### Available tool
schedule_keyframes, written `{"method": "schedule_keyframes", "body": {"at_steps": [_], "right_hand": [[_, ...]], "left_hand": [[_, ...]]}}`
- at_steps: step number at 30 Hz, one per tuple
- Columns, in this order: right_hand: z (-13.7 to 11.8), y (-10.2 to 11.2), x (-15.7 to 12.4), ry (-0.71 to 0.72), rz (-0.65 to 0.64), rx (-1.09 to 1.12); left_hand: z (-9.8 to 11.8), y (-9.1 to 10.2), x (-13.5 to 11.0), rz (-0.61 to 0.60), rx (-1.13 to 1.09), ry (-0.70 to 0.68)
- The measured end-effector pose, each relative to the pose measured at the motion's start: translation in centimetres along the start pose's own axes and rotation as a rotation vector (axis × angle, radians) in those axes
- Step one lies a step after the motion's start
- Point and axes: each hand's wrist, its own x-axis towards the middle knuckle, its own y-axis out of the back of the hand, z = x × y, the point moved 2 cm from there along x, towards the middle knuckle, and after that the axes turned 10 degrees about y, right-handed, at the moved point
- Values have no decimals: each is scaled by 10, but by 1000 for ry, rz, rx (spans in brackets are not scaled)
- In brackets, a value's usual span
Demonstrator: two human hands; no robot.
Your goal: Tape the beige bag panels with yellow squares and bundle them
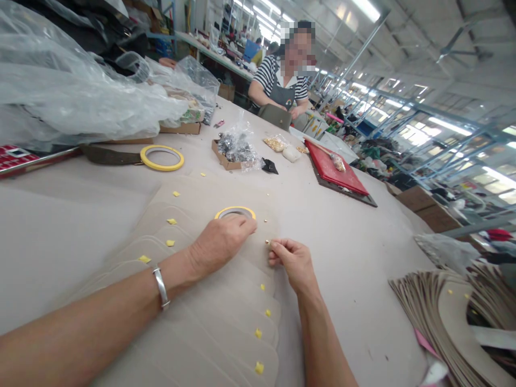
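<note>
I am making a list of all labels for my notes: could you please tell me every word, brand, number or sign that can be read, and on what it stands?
None can be read.
Emblem on the apron: too small to tell any text.
Red patterned item at the left edge: pale marks, no legible letters.
Tape roll at the left hand: no lettering visible.

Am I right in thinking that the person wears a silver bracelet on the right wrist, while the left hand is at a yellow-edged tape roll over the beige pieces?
Not quite: the head view shows the silver bracelet on the wrist of the left hand, the one at the yellow-edged tape roll over the beige pieces.
</note>
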Motion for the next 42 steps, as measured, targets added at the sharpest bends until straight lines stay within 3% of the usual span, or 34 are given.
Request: {"method": "schedule_keyframes", "body": {"at_steps": [6, 10, 14, 19, 29, 34, 37, 42], "right_hand": [[2, -7, 1, 74, 15, -177], [-3, -12, 1, 162, 27, -393], [-2, -10, 3, 196, 1, -406], [8, -6, 7, 16, -30, -103], [1, -13, 7, 199, -13, -489], [9, -2, 5, 36, 64, -189], [9, -1, 0, 107, 64, -114], [6, -8, -1, 297, 55, -457]], "left_hand": [[-7, -6, 7, -227, 151, 120], [-4, -5, 10, -287, 190, 143], [-4, -5, 12, -302, 199, 155], [-5, -6, 11, -304, 187, 164], [-7, -8, 10, -271, 184, 156], [-10, -11, 10, -253, 169, 161], [-10, -10, 9, -251, 174, 156], [-10, -10, 8, -234, 174, 145]]}}
